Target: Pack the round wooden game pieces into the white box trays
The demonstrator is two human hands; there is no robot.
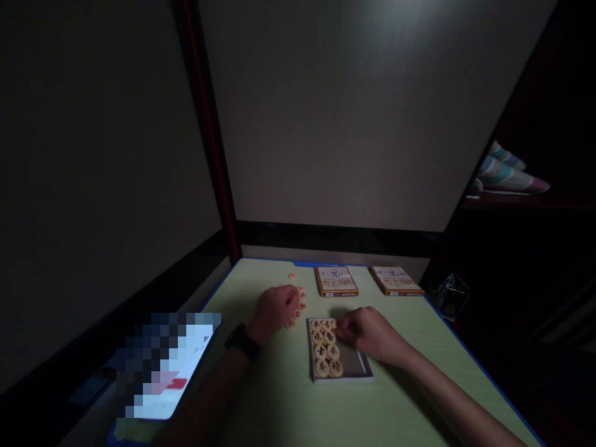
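A shallow grey tray [358,366] lies on the pale green table [288,397] and holds several round wooden game pieces [326,347] in two columns. My right hand [367,332] rests over the tray's upper right part, fingers pinched at a piece by the top row. My left hand [274,310], with a dark watch on the wrist, is curled over loose red-marked pieces [298,298] just left of the tray. Its fingers are bent around some of them.
Two flat orange-edged boxes [336,280] [395,280] lie at the table's far edge. A lit, blurred-out phone screen [162,366] sits at the left corner. A clear container [451,297] stands off the table's right. Walls enclose the far side.
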